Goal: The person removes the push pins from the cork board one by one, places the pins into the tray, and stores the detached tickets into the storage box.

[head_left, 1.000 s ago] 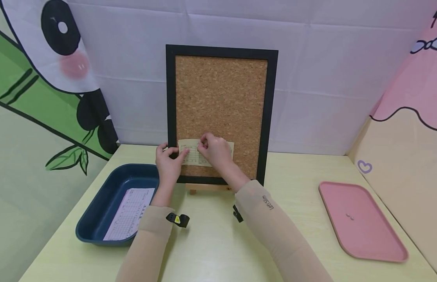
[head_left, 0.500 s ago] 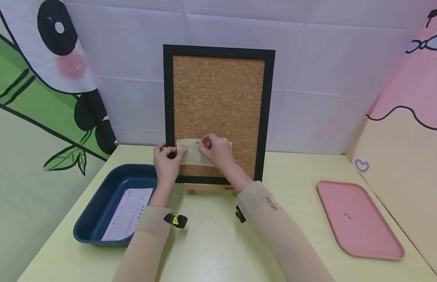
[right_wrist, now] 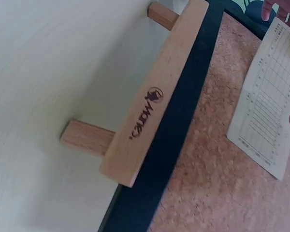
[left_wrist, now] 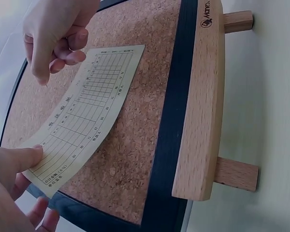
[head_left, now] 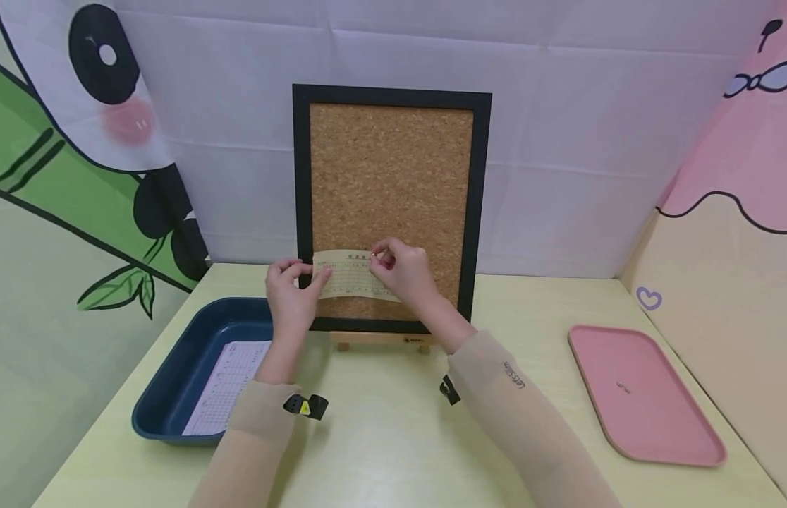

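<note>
A framed cork board (head_left: pixel 393 176) stands upright on a small wooden stand (left_wrist: pixel 199 106). Across its lower part lies a pale yellow printed receipt slip (head_left: pixel 345 276), bowed slightly in the left wrist view. My left hand (head_left: pixel 290 300) pinches the slip's left end between thumb and fingers, beside the black frame. At the slip's top edge, my right hand (head_left: pixel 407 275) has thumb and index finger pressed together on a tiny pin, mostly hidden; a fine point shows below the fingertip in the left wrist view. The right hand covers the slip's right end in the head view.
A dark blue basin (head_left: pixel 171 381) holding a printed sheet (head_left: pixel 225 388) stands at the left, partly behind the left forearm. On the right lies a pink tray (head_left: pixel 660 416) with a few tiny metallic bits (head_left: pixel 623 386). A white cloth backdrop (head_left: pixel 546 141) rises behind the board.
The left hand and slip have shifted slightly left on the board. My right hand has moved a little right along the slip's top edge, uncovering more of the printed heading.
</note>
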Demonstrator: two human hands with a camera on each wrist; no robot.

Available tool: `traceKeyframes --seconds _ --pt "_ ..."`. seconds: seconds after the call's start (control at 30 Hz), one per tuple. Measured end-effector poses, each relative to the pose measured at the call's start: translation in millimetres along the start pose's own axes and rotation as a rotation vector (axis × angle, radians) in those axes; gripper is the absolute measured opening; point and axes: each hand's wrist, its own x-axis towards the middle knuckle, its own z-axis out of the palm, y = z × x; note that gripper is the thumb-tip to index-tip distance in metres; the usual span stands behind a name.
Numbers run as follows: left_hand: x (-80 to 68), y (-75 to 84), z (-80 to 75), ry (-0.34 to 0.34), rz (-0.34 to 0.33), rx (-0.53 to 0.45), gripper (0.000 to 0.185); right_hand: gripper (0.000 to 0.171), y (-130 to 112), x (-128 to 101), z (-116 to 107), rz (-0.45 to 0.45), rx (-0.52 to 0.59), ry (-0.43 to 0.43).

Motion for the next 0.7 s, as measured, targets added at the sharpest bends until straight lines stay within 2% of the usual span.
traceKeyframes --seconds 0.33,0.57,0.7 --pt "-8.7 10.6 -10.4 -0.026 0.112 0.039 0.029 0.005 -2 -2 -38 -0.032 0.079 0.006" --pt "-13.0 20.4 -18.6 -0.038 0.166 0.108 0.028 0.005 1 -4 -69 -0.099 0.068 0.090" --pt "-15.1 26.5 -23.5 -0.040 0.209 0.116 0.027 0.006 6 -6 -90 -0.125 0.066 0.137"
